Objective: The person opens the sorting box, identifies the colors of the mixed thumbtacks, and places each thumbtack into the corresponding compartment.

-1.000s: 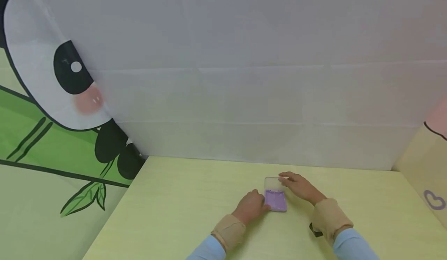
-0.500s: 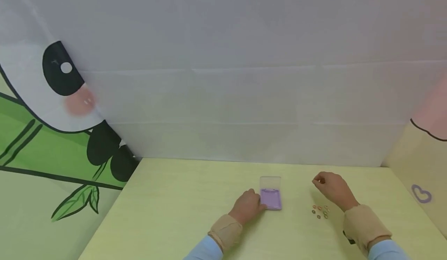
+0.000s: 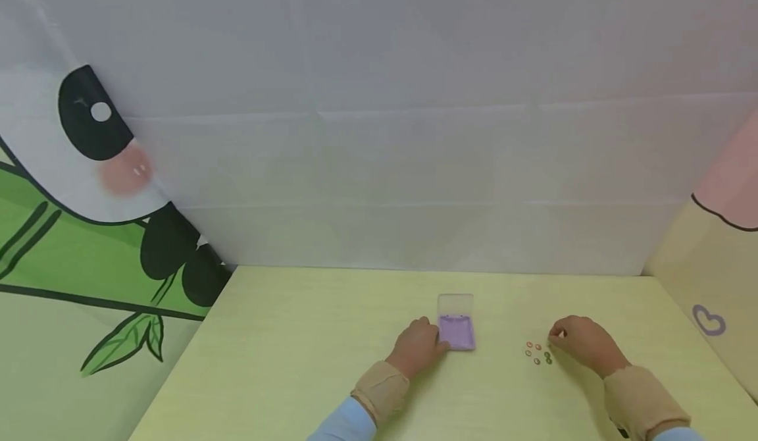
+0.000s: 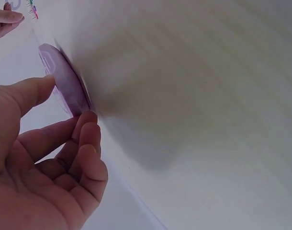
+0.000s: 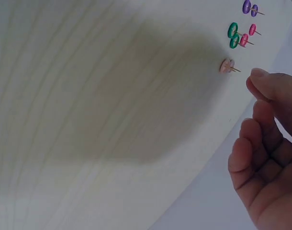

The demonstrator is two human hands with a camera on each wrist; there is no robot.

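My left hand (image 3: 418, 347) grips the near left part of a small purple box (image 3: 456, 333) on the table. Its clear lid (image 3: 455, 304) stands open at the far side. In the left wrist view the thumb and fingertips (image 4: 88, 116) touch the rim of the purple box (image 4: 64, 79). My right hand (image 3: 586, 343) hovers at the right of several thumbtacks (image 3: 537, 362), its thumb and index finger close together. In the right wrist view a pale pink thumbtack (image 5: 227, 65) sits just off the fingertips (image 5: 259, 73), point up. Nothing shows between them.
Green thumbtacks (image 5: 233, 29), pink thumbtacks (image 5: 252, 29) and purple thumbtacks (image 5: 247, 6) lie close together, points up. A pale yellow table (image 3: 308, 336) runs back to a grey-white sheet (image 3: 379, 164). A printed side panel (image 3: 710, 283) borders it on the right.
My right hand has left the box's lid, moved right past the thumbtacks, then lowered beside them. The left hand has stayed at the purple box. The view has shifted to the right.
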